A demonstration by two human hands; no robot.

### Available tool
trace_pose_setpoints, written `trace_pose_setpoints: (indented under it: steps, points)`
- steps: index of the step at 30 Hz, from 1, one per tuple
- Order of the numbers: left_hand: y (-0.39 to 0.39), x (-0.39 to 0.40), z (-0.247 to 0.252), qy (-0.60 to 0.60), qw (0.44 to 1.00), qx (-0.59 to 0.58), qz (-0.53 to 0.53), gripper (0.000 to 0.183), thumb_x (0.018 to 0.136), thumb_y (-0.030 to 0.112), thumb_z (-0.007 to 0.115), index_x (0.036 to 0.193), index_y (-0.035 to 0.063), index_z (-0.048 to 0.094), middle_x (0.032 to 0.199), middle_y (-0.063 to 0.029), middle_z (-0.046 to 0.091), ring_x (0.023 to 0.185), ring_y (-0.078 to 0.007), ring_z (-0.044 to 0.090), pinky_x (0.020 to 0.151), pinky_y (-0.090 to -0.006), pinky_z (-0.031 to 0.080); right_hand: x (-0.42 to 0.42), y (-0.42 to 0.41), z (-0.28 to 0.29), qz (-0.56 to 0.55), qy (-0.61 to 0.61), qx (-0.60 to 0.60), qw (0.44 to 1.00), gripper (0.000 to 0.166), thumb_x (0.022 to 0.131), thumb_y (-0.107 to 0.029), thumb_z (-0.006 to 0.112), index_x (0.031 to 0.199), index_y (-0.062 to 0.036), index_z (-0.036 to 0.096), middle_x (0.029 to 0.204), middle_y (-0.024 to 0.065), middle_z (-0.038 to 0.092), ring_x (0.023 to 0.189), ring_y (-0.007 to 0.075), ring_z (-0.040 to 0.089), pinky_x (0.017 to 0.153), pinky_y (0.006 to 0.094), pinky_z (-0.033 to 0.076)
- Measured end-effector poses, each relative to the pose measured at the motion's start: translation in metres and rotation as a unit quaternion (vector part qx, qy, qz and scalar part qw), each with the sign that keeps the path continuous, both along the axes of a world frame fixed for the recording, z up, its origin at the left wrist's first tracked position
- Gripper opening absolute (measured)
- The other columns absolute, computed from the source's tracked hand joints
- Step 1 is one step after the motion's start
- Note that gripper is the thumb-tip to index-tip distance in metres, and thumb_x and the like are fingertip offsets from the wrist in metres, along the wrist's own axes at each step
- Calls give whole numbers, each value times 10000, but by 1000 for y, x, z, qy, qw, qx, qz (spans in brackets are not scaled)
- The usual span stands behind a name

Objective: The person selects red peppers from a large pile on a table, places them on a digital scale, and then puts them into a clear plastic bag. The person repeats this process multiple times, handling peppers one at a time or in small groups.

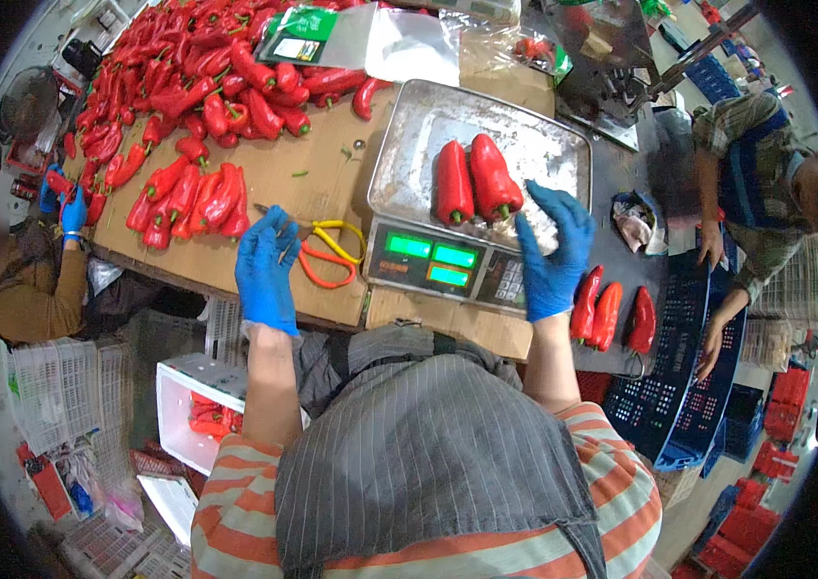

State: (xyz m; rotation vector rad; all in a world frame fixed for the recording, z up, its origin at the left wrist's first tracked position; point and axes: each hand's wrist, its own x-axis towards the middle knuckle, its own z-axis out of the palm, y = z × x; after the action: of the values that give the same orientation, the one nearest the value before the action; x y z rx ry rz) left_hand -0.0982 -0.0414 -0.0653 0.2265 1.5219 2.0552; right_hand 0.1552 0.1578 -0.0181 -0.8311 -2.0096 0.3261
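Two long red peppers (473, 179) lie side by side on the metal pan of a digital scale (409, 148), whose green displays are lit. My right hand (558, 250), in a blue glove, hovers at the pan's right front, thumb and fingers spread beside the right pepper and holding nothing. My left hand (269, 271), also gloved in blue, is above the table's front edge with its fingers loosely curled and nothing visible in it. Scissors (333, 250) with one yellow and one orange handle lie between that hand and the scale; their blades are partly hidden behind it.
A large heap of red peppers (185, 72) covers the back left, with a smaller group (195, 199) in front. Plastic bags (351, 40) lie behind the scale. Three peppers (604, 311) rest at the right. Co-workers stand at both sides, one by a blue crate (658, 405).
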Motion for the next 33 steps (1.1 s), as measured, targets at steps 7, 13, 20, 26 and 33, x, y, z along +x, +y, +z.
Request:
trace_pose_setpoints:
  steps: [7, 13, 20, 26, 33]
  points:
    - [-2, -9, -3, 15, 1000, -4, 4, 319, 910, 251, 539, 1188, 98, 571, 1179, -52, 590, 1051, -184, 562, 913, -337, 413, 27, 9, -17, -37, 9, -30, 999, 361, 733, -23, 702, 1074, -134, 663, 1032, 59, 598, 1021, 232, 516, 920, 329, 392]
    - [1, -7, 0, 18, 1000, -3, 3, 307, 911, 244, 546, 1180, 98, 575, 1163, -51, 598, 1030, -175, 573, 890, -326, 424, 19, 8, -14, -25, 7, -23, 999, 348, 737, -17, 691, 1064, -133, 665, 1048, 59, 603, 1036, 231, 520, 932, 336, 386]
    - [1, -8, -3, -1, 1000, -8, 4, 303, 918, 230, 535, 1193, 105, 561, 1192, -67, 587, 1051, -198, 566, 900, -339, 419, 15, 9, -14, -22, 12, -27, 999, 325, 742, -22, 685, 1048, -131, 673, 1045, 62, 604, 1033, 232, 523, 933, 337, 384]
    - [4, -11, -12, 5, 1000, -18, -9, 305, 916, 234, 534, 1184, 90, 566, 1202, -68, 583, 1049, -195, 567, 896, -345, 428, 22, 22, -22, -40, 0, -39, 998, 325, 748, -51, 697, 1060, -137, 669, 1024, 76, 606, 999, 245, 533, 903, 344, 404]
    - [28, -13, -31, 96, 993, -57, -40, 226, 902, 154, 577, 1102, 53, 608, 1065, -44, 632, 926, -142, 600, 815, -265, 466, 32, 31, -31, -54, -10, -59, 997, 358, 756, -59, 688, 1104, -129, 641, 1040, 94, 609, 995, 262, 541, 896, 347, 417]
